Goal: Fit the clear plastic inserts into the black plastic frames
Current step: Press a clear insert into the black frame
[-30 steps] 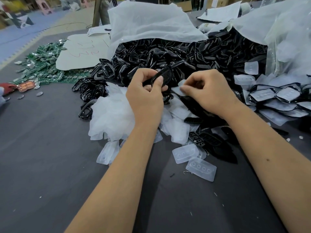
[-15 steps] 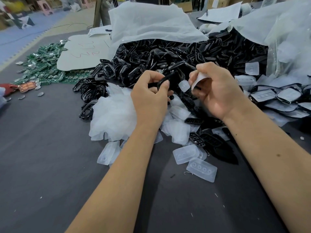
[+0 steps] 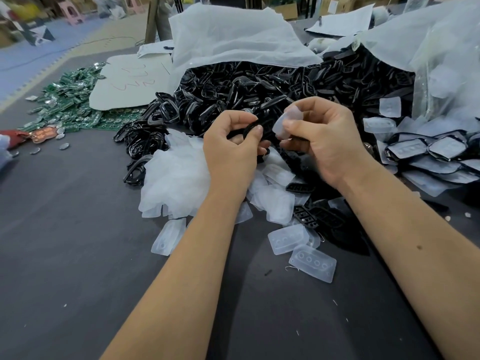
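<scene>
My left hand (image 3: pixel 231 149) grips a black plastic frame (image 3: pixel 250 126) between thumb and fingers, above the table's middle. My right hand (image 3: pixel 324 141) pinches a clear plastic insert (image 3: pixel 288 123) just right of the frame, close to it; whether they touch is unclear. Below the hands lies a heap of clear inserts (image 3: pixel 176 178), with loose ones (image 3: pixel 313 262) nearer to me. A large pile of black frames (image 3: pixel 259 92) spills from a white bag behind the hands.
Finished frames with inserts (image 3: pixel 428 152) lie stacked at the right. Green circuit boards (image 3: pixel 67 105) cover the far left, beside a white sheet (image 3: pixel 130 81). Black button pieces (image 3: pixel 311 216) lie under my right forearm. The grey table (image 3: pixel 65 255) stretches toward me.
My right hand picked a clear insert off the pile, lifted it and has brought it left and down toward the black frame that my left hand keeps holding.
</scene>
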The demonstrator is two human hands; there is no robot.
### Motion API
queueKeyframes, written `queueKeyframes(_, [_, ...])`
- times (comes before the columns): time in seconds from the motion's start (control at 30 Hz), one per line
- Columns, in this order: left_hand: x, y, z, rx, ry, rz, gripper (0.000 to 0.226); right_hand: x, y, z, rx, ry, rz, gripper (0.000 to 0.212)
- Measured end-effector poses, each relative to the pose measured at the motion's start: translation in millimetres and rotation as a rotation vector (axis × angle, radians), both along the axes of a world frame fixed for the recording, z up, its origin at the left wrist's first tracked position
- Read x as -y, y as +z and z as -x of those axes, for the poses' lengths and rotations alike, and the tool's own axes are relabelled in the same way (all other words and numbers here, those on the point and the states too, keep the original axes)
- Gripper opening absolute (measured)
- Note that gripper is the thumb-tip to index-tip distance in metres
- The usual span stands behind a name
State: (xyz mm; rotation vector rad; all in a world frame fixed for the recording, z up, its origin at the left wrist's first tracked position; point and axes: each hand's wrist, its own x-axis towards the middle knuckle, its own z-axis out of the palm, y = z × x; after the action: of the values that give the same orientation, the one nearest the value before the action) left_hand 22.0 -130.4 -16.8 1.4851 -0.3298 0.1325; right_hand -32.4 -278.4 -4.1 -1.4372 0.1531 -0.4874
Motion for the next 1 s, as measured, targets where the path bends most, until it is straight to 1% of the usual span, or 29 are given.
queueKeyframes(0.1, [-0.2, -0.3, -0.1, 0.004, -0.008, 0.014, 0.019, -0.5, -1.5, -0.3, -0.029, -0.062, 0.087, 0.008])
queueKeyframes(0.3, [-0.3, -1.7, 0.1, -0.005, -0.024, 0.007, 0.021, -3.6, -3.0, -2.7, -0.022, -0.096, 0.126, 0.01])
queueKeyframes(0.5, [0.3, -2.8, 0.0, 0.005, -0.019, -0.023, 0.021, -2.3, -3.1, -4.0, -0.024, -0.069, 0.059, 0.005])
queueKeyframes(0.67, [-0.1, -2.1, -0.6, 0.001, -0.023, -0.021, 0.017, -2.0, -1.6, -3.0, 0.01, 0.043, -0.062, 0.011])
queueKeyframes(0.73, [0.0, -2.0, -0.5, 0.003, -0.032, -0.018, 0.016, -1.9, 0.0, -2.6, 0.002, 0.055, -0.085, 0.011])
queueKeyframes(0.8, [-0.3, -1.7, -0.2, 0.009, -0.039, -0.01, 0.016, -2.6, -0.9, -2.9, -0.019, 0.009, -0.02, 0.012])
queueKeyframes(0.9, [-0.9, -0.9, 0.8, 0.017, -0.068, 0.022, 0.019, -4.5, -4.0, -4.3, -0.023, -0.073, 0.149, 0.014])
queueKeyframes(1.0, [-1.4, -1.3, 0.8, 0.015, -0.1, 0.037, 0.021, -5.0, -5.0, -4.8, -0.026, -0.111, 0.232, 0.017])
